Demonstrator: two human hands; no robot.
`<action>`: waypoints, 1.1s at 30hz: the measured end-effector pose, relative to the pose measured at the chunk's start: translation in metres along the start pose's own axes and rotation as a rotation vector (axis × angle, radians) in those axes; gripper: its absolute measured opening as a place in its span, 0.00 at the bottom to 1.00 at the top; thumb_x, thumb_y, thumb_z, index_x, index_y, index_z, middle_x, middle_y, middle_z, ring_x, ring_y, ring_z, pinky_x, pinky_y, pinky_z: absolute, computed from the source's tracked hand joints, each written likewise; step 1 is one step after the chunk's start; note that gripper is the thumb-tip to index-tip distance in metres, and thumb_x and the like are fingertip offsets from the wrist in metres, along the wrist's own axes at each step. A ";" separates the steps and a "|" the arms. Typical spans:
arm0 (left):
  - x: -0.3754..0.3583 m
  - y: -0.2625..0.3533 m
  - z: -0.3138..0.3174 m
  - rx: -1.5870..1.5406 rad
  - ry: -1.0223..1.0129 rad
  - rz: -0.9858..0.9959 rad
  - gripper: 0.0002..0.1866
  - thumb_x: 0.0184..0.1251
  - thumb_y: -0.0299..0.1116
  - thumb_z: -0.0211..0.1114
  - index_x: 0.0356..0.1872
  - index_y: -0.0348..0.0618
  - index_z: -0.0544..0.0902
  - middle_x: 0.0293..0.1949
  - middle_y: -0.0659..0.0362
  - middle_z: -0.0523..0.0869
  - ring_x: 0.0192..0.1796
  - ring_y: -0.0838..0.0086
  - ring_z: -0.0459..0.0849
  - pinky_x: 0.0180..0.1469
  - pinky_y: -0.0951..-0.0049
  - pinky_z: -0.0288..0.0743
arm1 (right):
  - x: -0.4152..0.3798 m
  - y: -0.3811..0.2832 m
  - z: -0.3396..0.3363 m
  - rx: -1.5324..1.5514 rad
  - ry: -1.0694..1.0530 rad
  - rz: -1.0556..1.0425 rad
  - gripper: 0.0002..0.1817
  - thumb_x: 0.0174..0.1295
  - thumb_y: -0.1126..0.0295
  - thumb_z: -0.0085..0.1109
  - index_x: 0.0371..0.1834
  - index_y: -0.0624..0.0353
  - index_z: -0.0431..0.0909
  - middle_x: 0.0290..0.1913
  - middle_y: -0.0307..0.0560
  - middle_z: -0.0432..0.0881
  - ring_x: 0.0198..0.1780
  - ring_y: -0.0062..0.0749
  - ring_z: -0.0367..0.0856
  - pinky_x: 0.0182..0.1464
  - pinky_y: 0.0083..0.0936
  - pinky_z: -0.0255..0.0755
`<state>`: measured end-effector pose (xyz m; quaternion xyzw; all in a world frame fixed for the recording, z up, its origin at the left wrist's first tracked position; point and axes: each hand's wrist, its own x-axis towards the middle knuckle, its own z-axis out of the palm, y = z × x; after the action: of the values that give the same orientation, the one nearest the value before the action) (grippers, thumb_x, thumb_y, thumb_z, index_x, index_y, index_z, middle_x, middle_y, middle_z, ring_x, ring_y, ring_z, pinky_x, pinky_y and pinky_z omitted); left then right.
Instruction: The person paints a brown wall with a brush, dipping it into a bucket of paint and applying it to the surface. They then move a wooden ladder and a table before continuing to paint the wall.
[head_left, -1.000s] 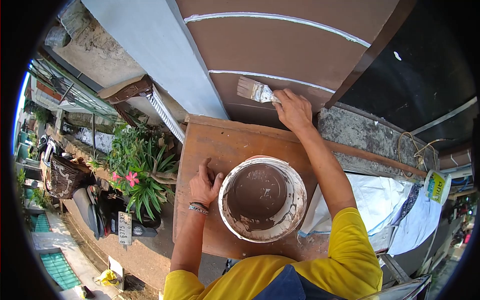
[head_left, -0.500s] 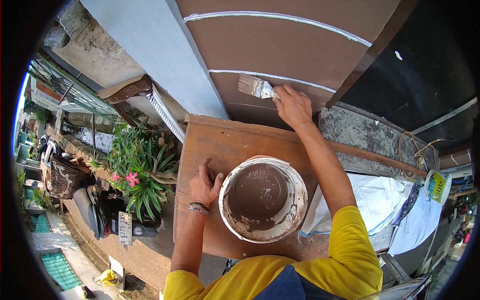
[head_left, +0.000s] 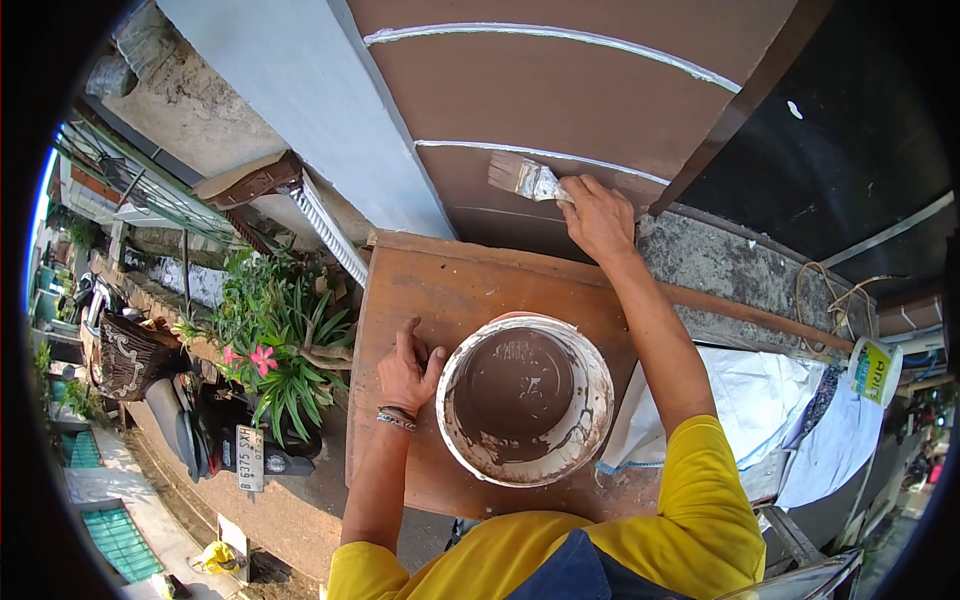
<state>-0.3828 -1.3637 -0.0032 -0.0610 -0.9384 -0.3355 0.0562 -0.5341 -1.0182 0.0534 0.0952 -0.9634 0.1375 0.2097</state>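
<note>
My right hand (head_left: 601,217) is closed round the handle of a paintbrush (head_left: 526,177). The brush's flat bristles point left against the brown wall (head_left: 540,100), just under its lower white line. On the wooden tabletop (head_left: 440,275), left of the bucket, rests my left hand (head_left: 410,368). Its index finger and thumb are apart and it holds nothing; the other fingers look partly curled. A white bucket (head_left: 598,425) stands beside it with brown paint (head_left: 515,380) inside and smears of paint round its inner wall.
White sacking (head_left: 735,400) and a small labelled tub (head_left: 874,372) lie to the right, near a rough concrete ledge (head_left: 700,250) and a loose cord (head_left: 838,305). Left of the table are a flowering plant (head_left: 280,350) and a parked motorcycle (head_left: 185,420). A pale pillar (head_left: 310,90) borders the brown wall.
My right hand and the paintbrush have moved a little to the right along the wall, below the white line. My left hand and the bucket have stayed in place.
</note>
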 end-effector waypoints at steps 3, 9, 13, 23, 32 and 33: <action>0.000 0.000 0.000 -0.003 0.000 0.002 0.31 0.65 0.43 0.69 0.66 0.43 0.72 0.22 0.62 0.80 0.24 0.63 0.82 0.29 0.63 0.74 | -0.006 0.006 -0.006 -0.007 -0.001 0.021 0.12 0.64 0.64 0.65 0.49 0.51 0.79 0.44 0.41 0.83 0.46 0.42 0.86 0.47 0.40 0.77; 0.000 -0.001 0.000 0.011 -0.004 0.009 0.31 0.66 0.44 0.69 0.67 0.44 0.72 0.22 0.62 0.80 0.24 0.63 0.82 0.29 0.63 0.74 | -0.018 0.020 -0.016 0.000 -0.017 0.072 0.14 0.63 0.65 0.66 0.51 0.50 0.80 0.45 0.42 0.84 0.45 0.48 0.85 0.48 0.43 0.78; 0.000 -0.001 0.001 0.011 -0.006 0.008 0.31 0.66 0.44 0.69 0.67 0.44 0.72 0.22 0.63 0.80 0.24 0.63 0.82 0.29 0.63 0.74 | -0.025 0.028 -0.018 0.015 0.004 0.084 0.14 0.62 0.65 0.66 0.52 0.49 0.81 0.46 0.42 0.84 0.45 0.49 0.85 0.49 0.43 0.78; 0.000 -0.004 0.003 0.008 -0.008 0.006 0.31 0.66 0.42 0.70 0.67 0.45 0.72 0.23 0.63 0.79 0.25 0.63 0.82 0.29 0.62 0.74 | -0.038 0.043 -0.030 -0.019 -0.013 0.137 0.15 0.62 0.65 0.67 0.53 0.50 0.81 0.49 0.43 0.85 0.47 0.49 0.86 0.50 0.42 0.79; -0.001 -0.006 0.002 0.015 -0.015 0.001 0.31 0.66 0.42 0.70 0.67 0.45 0.71 0.23 0.63 0.79 0.25 0.62 0.82 0.29 0.62 0.73 | -0.046 0.051 -0.036 -0.010 -0.005 0.164 0.16 0.63 0.65 0.66 0.53 0.51 0.81 0.50 0.44 0.85 0.49 0.50 0.86 0.51 0.43 0.80; -0.001 -0.006 0.003 0.015 -0.015 0.003 0.31 0.66 0.42 0.70 0.68 0.45 0.71 0.23 0.63 0.80 0.25 0.62 0.82 0.29 0.62 0.73 | -0.046 0.051 -0.038 -0.009 -0.014 0.175 0.16 0.63 0.65 0.66 0.53 0.51 0.81 0.50 0.44 0.85 0.49 0.50 0.86 0.51 0.42 0.80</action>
<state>-0.3834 -1.3663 -0.0091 -0.0643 -0.9412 -0.3280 0.0501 -0.4907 -0.9525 0.0558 0.0109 -0.9701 0.1504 0.1904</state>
